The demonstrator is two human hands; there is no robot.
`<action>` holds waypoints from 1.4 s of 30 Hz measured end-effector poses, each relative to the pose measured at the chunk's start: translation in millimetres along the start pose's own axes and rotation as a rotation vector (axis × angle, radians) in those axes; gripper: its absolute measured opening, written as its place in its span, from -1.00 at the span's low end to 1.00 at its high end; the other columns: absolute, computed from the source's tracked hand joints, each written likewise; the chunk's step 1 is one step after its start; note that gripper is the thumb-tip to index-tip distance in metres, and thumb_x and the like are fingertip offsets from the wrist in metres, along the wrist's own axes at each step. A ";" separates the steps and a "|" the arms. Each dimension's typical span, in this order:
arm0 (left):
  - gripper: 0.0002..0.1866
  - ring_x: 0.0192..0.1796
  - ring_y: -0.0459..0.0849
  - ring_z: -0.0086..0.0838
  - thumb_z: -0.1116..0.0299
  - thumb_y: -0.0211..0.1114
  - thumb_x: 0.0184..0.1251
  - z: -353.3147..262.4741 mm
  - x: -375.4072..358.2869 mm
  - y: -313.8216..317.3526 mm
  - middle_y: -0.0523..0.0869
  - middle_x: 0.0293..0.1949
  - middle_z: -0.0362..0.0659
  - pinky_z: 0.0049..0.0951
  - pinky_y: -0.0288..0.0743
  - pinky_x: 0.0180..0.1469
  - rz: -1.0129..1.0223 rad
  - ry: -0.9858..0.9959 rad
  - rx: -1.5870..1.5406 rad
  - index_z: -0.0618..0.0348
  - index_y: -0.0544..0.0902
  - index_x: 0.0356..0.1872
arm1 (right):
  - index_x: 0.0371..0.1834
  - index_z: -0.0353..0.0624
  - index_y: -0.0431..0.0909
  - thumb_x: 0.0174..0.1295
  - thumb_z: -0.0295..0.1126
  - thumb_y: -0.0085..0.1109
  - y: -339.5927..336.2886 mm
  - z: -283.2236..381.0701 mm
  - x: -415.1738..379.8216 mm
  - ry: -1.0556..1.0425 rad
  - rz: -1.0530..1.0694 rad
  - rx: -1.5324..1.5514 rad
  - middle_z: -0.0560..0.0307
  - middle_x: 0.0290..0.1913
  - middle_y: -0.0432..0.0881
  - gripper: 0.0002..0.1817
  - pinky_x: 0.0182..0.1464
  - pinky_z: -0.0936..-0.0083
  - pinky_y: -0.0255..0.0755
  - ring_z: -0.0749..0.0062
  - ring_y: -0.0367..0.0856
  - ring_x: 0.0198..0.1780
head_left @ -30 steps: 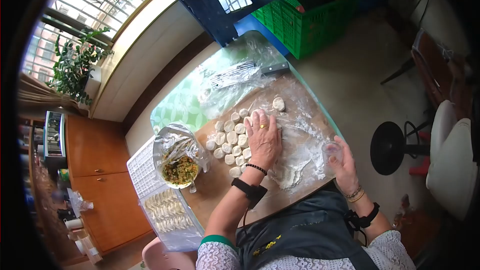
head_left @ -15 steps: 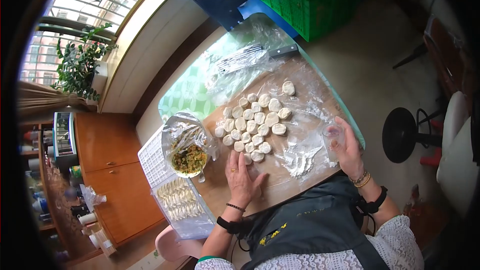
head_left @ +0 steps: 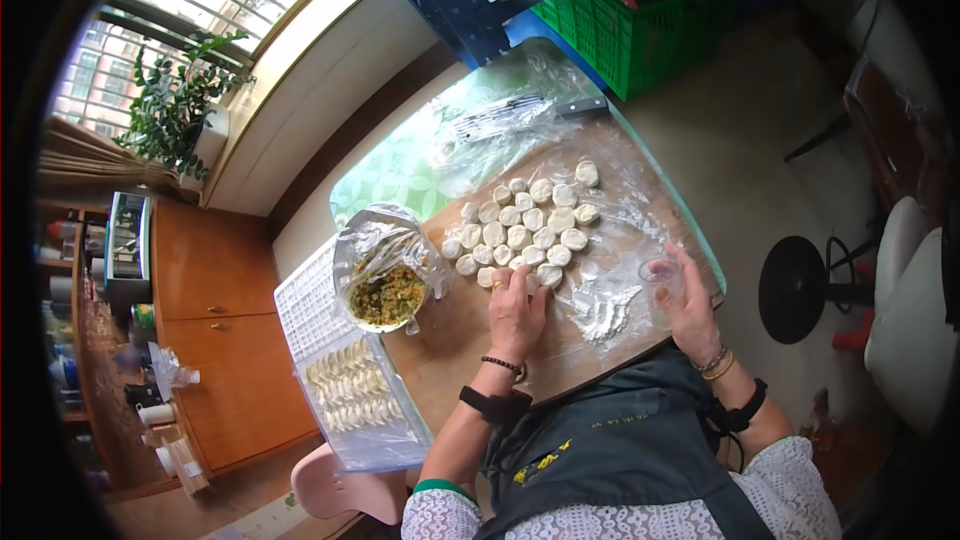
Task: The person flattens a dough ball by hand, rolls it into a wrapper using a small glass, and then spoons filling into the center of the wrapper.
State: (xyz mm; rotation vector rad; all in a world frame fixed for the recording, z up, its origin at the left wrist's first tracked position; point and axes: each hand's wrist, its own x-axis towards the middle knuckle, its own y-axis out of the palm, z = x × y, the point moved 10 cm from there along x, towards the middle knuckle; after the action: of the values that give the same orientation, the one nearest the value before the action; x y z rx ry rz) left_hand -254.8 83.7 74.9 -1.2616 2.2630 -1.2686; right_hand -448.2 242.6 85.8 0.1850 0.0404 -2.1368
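Note:
Many small round, flattened dough pieces (head_left: 519, 237) lie grouped on the floured wooden board (head_left: 450, 338). At the near edge of this group is my left hand (head_left: 517, 320), its fingers bent down round a dough piece (head_left: 531, 282). Neighbouring pieces are partly covered by the fingers. My right hand (head_left: 692, 312) rests at the board's right side, closed on a clear plastic cup (head_left: 661, 285). Between the hands, a patch of white flour (head_left: 604, 312) is spread on the board. A metal bowl of chopped filling (head_left: 385, 297), partly covered with crumpled plastic film, stands to the left.
Rows of folded dumplings (head_left: 352, 385) sit on a tray left of the board. A knife with a black handle (head_left: 583, 107) lies by plastic film at the far end. Beyond the table are a green crate (head_left: 640, 35), a black stool (head_left: 790, 270) and a pink chair (head_left: 335, 485).
My left hand has moved right and farther in, from lying flat beside the dough group to fingers bent on its near pieces. My right hand stays with the cup. The view has shifted slightly.

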 end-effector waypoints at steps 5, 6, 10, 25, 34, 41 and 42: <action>-0.51 -0.01 0.53 -0.04 0.34 0.44 0.04 -10.3 4.9 -1.4 0.52 -0.06 0.08 -0.12 0.42 0.01 0.019 0.010 0.116 0.24 0.50 0.01 | 0.40 -0.34 0.10 0.29 -0.18 0.24 -0.6 -2.9 -7.2 -0.012 -0.008 0.011 0.04 0.10 0.44 -0.25 0.22 0.51 0.28 0.45 0.39 0.13; -0.48 0.04 0.51 -0.04 0.29 0.44 0.06 -14.8 6.5 -2.1 0.53 -0.02 0.07 -0.10 0.40 0.06 0.027 0.032 0.164 0.23 0.50 0.04 | 0.40 -0.34 0.11 0.30 -0.18 0.23 -2.8 -3.2 -9.2 -0.015 -0.020 -0.002 0.04 0.10 0.44 -0.25 0.23 0.50 0.28 0.44 0.39 0.13; -0.34 0.28 0.37 0.00 0.22 0.43 0.07 -57.1 55.3 15.3 0.39 0.26 0.15 -0.12 0.25 0.28 0.034 0.237 0.110 0.20 0.43 0.22 | 0.39 -0.34 0.12 0.32 -0.19 0.20 -10.4 0.5 -11.7 -0.043 -0.048 -0.028 0.02 0.10 0.45 -0.28 0.24 0.48 0.28 0.41 0.41 0.13; -0.65 0.01 0.53 -0.04 0.32 0.37 0.16 -43.6 73.7 -21.3 0.58 -0.06 0.08 -0.16 0.40 0.07 0.004 0.269 0.120 0.26 0.55 -0.07 | 0.39 -0.29 0.15 0.29 -0.23 0.23 -22.5 -3.9 1.0 -0.020 -0.050 -0.081 0.03 0.09 0.49 -0.30 0.18 0.45 0.36 0.40 0.47 0.10; -0.62 -0.29 0.56 -0.10 0.26 0.43 0.10 44.5 -115.8 -45.6 0.53 -0.30 0.01 -0.20 0.46 -0.26 0.223 -0.201 0.069 0.20 0.54 -0.12 | 0.39 -0.20 0.21 0.17 -0.33 0.33 70.1 -1.0 4.0 -0.132 0.263 -0.330 -0.01 0.07 0.56 -0.28 0.17 0.44 0.39 0.31 0.53 0.11; -0.72 -0.26 0.60 -0.06 0.50 0.25 0.20 26.7 -117.4 -41.1 0.58 -0.26 0.07 -0.21 0.48 -0.21 -0.036 -0.183 -0.182 0.24 0.52 -0.05 | 0.40 -0.15 0.22 0.07 -0.21 0.33 170.3 3.5 -38.7 -0.565 0.599 -0.647 -0.10 0.14 0.46 -0.20 0.18 0.20 0.30 0.01 0.43 0.17; -0.73 -0.26 0.60 -0.07 0.54 0.21 0.20 33.5 -124.1 -45.0 0.58 -0.27 0.07 -0.22 0.48 -0.20 -0.100 -0.207 -0.235 0.25 0.51 -0.05 | 0.40 -0.15 0.21 0.08 -0.21 0.31 179.4 1.4 -47.2 -0.602 0.636 -0.700 -0.08 0.15 0.45 -0.21 0.19 0.20 0.29 0.04 0.42 0.17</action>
State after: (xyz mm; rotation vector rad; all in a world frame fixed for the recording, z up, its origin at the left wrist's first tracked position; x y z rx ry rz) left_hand -136.8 151.4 68.5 -1.5262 2.2722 -0.8720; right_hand -272.8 184.5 102.0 -0.7568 0.3238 -1.3664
